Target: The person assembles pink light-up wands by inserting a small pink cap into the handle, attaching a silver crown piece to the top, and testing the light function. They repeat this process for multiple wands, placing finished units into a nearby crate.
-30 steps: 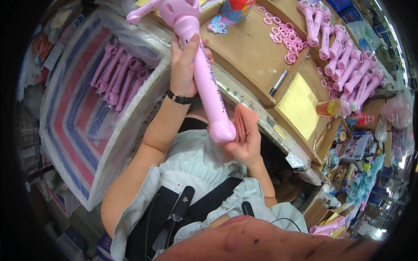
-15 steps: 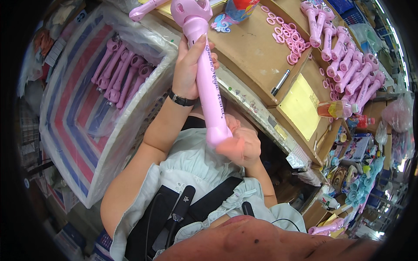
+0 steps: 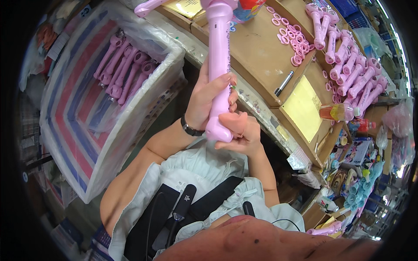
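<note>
A pink toy wand (image 3: 218, 56) slants upright in front of me, its wide head cut off by the top edge of the view. My left hand (image 3: 208, 93) wraps round the lower part of its handle, thumb across the front. At the handle's bottom end, my right hand (image 3: 249, 132) is closed against the wand's side, with fingertips reaching beneath it. A peach-orange finger cot (image 3: 234, 122) appears to cover a digit of my right hand and presses on the handle. The other right fingers are partly hidden.
To the left, a plastic-lined bin (image 3: 174, 58) holds several pink wands (image 3: 124, 71). On the workbench are pink rings (image 3: 298, 43), a black marker (image 3: 284, 83), a yellow sheet (image 3: 302, 106), a drink bottle (image 3: 337, 112) and a pile of pink wands (image 3: 357, 71) at right.
The wand has moved up and stands more upright. My left hand is now lower on its handle. My right hand has moved up with its end, and the blurred orange cover now shows sharply.
</note>
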The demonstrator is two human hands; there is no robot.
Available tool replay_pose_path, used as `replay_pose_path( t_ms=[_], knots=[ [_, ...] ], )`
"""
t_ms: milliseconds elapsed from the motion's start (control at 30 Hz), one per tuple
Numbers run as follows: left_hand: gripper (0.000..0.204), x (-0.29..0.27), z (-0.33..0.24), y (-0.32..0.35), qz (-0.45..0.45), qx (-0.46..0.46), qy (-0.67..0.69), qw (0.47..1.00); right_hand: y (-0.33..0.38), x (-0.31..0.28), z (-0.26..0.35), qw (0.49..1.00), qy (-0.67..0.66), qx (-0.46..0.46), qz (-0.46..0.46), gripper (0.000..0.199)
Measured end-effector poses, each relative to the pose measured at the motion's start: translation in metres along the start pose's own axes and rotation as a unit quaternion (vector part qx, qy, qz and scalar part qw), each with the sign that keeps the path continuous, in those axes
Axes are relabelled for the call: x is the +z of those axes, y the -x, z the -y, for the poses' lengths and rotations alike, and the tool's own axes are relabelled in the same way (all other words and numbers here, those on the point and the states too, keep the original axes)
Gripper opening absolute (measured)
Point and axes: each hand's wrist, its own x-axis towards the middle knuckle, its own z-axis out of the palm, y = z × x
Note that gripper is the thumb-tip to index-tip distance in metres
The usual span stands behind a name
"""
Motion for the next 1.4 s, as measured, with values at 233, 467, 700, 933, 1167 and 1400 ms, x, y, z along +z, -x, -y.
replay_pose_path(
  t_ms=[233, 467, 700, 933, 1167, 1400],
  knots=[
    [0.066, 0.002, -0.003, 0.000, 0.031, -0.061, 0.078, 0.995, -0.001, 0.003, 0.005, 0.992, 0.001, -0.129, -0.006, 0.026],
    [0.081, 0.004, 0.002, -0.003, 0.023, 0.009, -0.214, 0.976, 0.006, -0.007, 0.005, 0.997, 0.013, -0.040, 0.067, 0.035],
    [0.081, 0.009, 0.001, 0.001, 0.019, -0.005, -0.237, 0.971, 0.015, -0.013, 0.004, 0.990, 0.118, 0.014, 0.076, 0.018],
    [0.066, 0.004, 0.001, -0.001, 0.010, 0.003, -0.192, 0.981, 0.013, -0.010, -0.001, 0.992, 0.080, -0.050, 0.080, 0.013],
    [0.053, -0.005, 0.009, -0.003, 0.036, -0.054, -0.084, 0.994, 0.019, -0.018, 0.003, 0.980, 0.113, -0.090, 0.136, 0.034],
    [0.055, -0.018, 0.014, -0.010, 0.077, -0.123, -0.004, 0.989, -0.014, -0.048, 0.024, 0.938, 0.317, -0.027, 0.137, 0.036]
  ],
)
